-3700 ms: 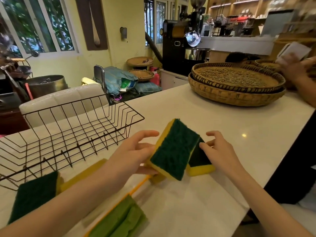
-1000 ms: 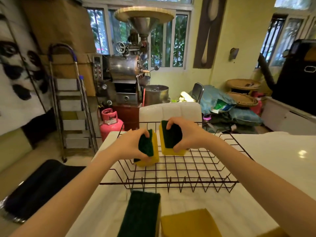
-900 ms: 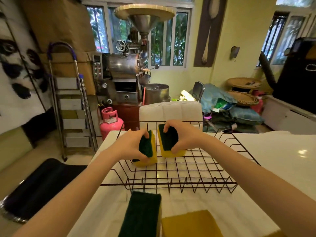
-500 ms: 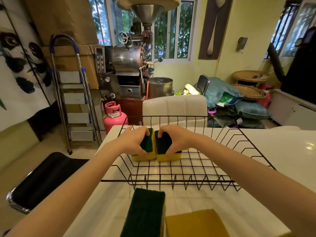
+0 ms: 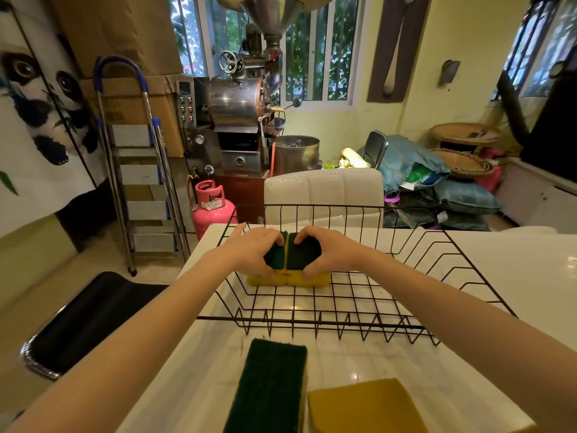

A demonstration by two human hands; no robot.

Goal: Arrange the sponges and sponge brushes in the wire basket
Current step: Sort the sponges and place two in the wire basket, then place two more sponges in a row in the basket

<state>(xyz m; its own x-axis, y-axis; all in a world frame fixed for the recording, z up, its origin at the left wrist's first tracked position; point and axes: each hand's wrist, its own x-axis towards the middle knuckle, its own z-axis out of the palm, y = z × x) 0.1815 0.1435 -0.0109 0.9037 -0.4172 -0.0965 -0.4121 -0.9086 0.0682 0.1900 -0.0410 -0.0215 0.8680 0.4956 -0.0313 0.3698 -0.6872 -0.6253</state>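
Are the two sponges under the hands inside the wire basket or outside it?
Inside. Both sponges rest on the floor grid of the wire basket, side by side, green faces up.

White, glossy surface (image 5: 515,270) in front. Beyond its far edge, white padded chair back (image 5: 324,192). Pink gas cylinder (image 5: 212,207) on the floor left of it, stepladder (image 5: 137,170) further left. Steel roasting machine (image 5: 240,104) before the window, metal drum (image 5: 296,153) beside. Woven trays (image 5: 462,164) at right.

Bare left hand (image 5: 253,252) and right hand (image 5: 327,252), forearms unsleeved, no jewellery
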